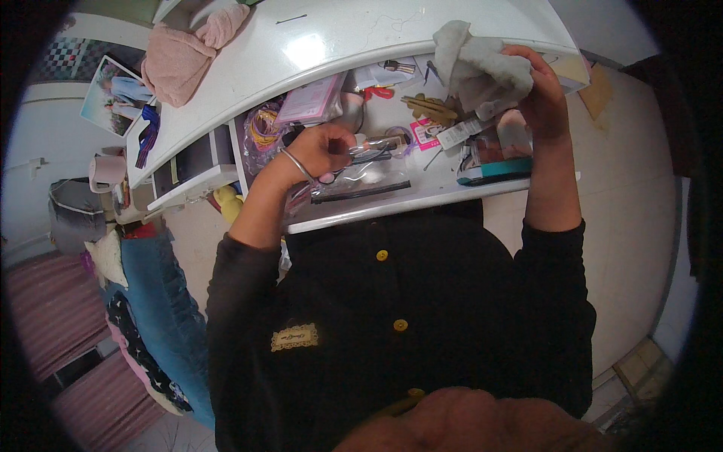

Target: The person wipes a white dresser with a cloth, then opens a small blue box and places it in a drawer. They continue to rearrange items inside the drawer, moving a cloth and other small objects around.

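Observation:
An open white drawer full of small items lies before me. My left hand, with a silver bangle at the wrist, is curled over its left half. Its fingers pinch the top of a clear plastic zip pouch. On the right, my right hand grips a crumpled grey cloth above the drawer. Below the cloth are a white tube and a teal-edged box. A brown claw hair clip sits near the drawer's middle.
The white desktop overhangs the drawer's back. A pink cloth and a blue striped strap lie at its left. Bundled hair ties, a pink packet and keys share the drawer. Another drawer stands open at left.

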### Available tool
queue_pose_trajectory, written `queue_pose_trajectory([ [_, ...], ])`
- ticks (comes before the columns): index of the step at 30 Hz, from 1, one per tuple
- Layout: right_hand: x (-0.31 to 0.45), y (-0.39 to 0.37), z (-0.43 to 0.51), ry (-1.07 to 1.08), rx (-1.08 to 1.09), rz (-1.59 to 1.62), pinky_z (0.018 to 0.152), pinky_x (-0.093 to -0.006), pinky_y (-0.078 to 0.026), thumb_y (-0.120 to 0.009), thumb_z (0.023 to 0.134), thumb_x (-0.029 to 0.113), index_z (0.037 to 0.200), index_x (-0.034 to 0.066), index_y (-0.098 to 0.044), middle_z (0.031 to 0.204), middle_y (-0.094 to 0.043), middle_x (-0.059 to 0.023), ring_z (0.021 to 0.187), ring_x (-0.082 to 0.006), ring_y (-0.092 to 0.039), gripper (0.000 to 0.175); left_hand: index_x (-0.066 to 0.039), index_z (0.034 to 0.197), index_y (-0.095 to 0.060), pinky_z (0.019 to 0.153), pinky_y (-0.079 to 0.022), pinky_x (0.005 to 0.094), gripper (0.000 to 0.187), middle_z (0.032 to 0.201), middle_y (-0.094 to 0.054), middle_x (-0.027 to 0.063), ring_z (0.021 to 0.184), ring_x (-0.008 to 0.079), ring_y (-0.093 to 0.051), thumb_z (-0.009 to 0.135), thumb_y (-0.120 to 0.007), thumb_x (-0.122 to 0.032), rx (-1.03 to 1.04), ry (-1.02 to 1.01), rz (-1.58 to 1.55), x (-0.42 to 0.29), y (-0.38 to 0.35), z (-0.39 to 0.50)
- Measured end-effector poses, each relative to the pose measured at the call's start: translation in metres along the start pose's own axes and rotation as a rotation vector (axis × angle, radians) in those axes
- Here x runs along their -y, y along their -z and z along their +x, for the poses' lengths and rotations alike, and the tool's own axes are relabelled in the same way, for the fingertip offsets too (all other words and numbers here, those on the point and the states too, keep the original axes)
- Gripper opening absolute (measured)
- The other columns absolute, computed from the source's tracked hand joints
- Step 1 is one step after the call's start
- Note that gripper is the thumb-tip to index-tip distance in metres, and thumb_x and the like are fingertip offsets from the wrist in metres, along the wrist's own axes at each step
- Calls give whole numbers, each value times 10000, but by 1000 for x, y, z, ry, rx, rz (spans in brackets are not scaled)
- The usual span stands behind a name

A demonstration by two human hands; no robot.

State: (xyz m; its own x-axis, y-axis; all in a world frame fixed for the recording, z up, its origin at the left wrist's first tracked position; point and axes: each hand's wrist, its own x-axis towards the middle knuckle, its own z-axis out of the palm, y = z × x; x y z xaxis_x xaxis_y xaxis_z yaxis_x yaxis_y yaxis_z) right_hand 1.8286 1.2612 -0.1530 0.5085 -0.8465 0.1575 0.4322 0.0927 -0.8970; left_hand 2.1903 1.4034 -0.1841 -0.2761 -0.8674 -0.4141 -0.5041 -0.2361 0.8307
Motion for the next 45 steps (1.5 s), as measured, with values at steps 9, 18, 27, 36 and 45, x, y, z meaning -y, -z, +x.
queue_pose_trajectory([
  [9,-3,5,2,91,-5,-200,893,-291,-474,-478,847,121,1161,-11,-560,1082,-615,-91,1001,-165,-600,350,-22,901,-647,671,-490,294,170,766,-629,102,697,201,-615,732,-667,-32,70,-107,222,-12,5,-10],
  [18,0,3,-1,33,14,24,877,-300,-489,-500,874,164,1187,-1,-557,1073,-629,-96,1000,-168,-614,358,-42,1050,-650,758,-498,393,317,944,-628,168,861,323,-623,750,-685,-138,13,-250,684,-65,-3,-17],
  [27,2,-1,-3,97,38,85,898,-308,-477,-475,902,221,1220,16,-540,1127,-614,-88,1032,-174,-602,384,-49,1192,-570,895,-480,403,452,1128,-598,185,1033,349,-586,765,-677,-151,-42,-408,747,-82,-40,47],
  [36,-10,14,5,112,230,688,946,-357,-462,-452,950,233,1227,19,-530,1152,-613,-87,1070,-217,-587,358,-74,1148,-585,869,-490,417,372,1125,-587,149,1046,351,-573,785,-612,-150,-177,-459,793,-53,-83,131],
  [45,-10,23,-6,206,-34,434,970,-409,-450,-471,921,273,1246,60,-529,1181,-609,-93,1099,-253,-582,393,-55,1093,-649,836,-498,364,358,1011,-667,168,927,300,-643,781,-682,-227,-151,-309,640,-35,-68,138],
])
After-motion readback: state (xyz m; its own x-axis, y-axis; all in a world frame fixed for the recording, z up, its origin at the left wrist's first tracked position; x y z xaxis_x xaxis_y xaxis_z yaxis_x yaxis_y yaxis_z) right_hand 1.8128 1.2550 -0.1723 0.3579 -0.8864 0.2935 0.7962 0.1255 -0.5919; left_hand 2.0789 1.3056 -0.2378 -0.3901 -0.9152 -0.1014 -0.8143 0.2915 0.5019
